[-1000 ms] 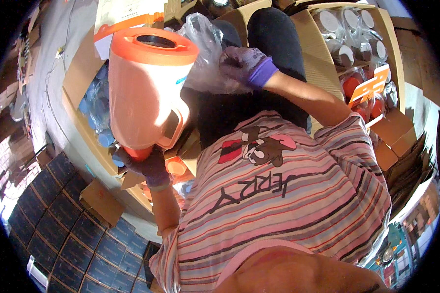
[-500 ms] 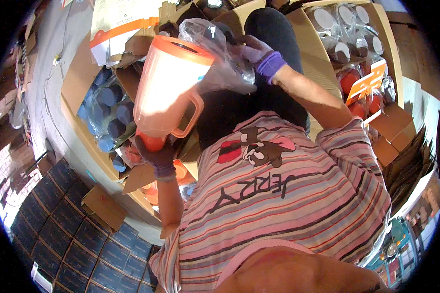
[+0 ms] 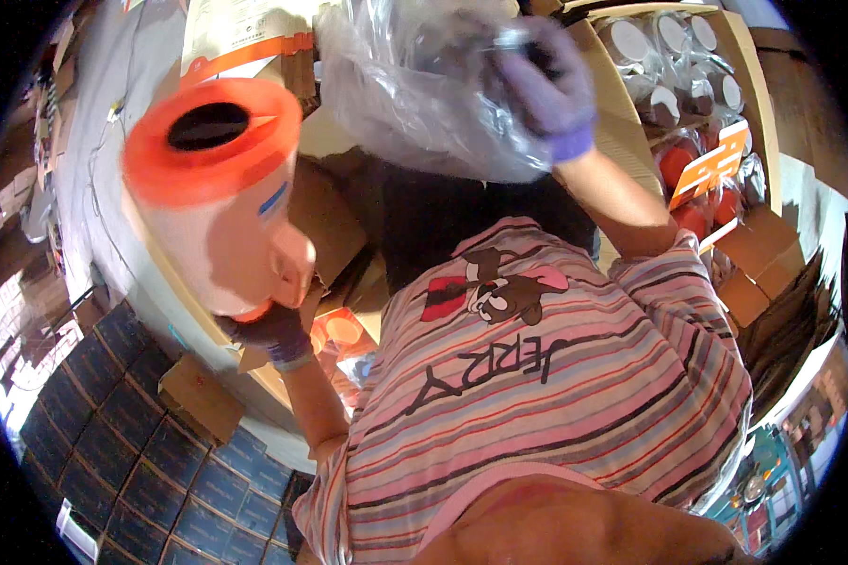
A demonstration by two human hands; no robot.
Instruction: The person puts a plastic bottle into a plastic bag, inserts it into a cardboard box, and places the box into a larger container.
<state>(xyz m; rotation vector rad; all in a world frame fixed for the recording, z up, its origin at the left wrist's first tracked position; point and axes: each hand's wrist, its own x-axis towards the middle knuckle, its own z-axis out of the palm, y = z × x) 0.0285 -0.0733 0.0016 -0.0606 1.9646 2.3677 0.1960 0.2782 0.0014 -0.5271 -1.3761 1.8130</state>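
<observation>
A large pink tumbler with a side handle and a wide orange top leans slightly to the left, with a dark round opening in that top. My gloved left hand is closed round the tumbler's narrow orange base from below. In my right hand, wearing a purple glove, a clear plastic bag is gripped and hangs spread out to the left over my dark-trousered lap. The bag and tumbler are apart. Some fingers of the right hand are blurred.
At right stands an open carton of bagged, white-topped bottles and red-topped ones, with an orange-and-white card on them. Orange items lie in a carton beside my left wrist. Dark boxes are stacked at lower left. A printed white-and-orange box sits at upper left.
My left hand has carried the tumbler left and closer to view, tipping its top leftward. My right hand has lifted the plastic bag up and away from it, and the bag spreads wider.
</observation>
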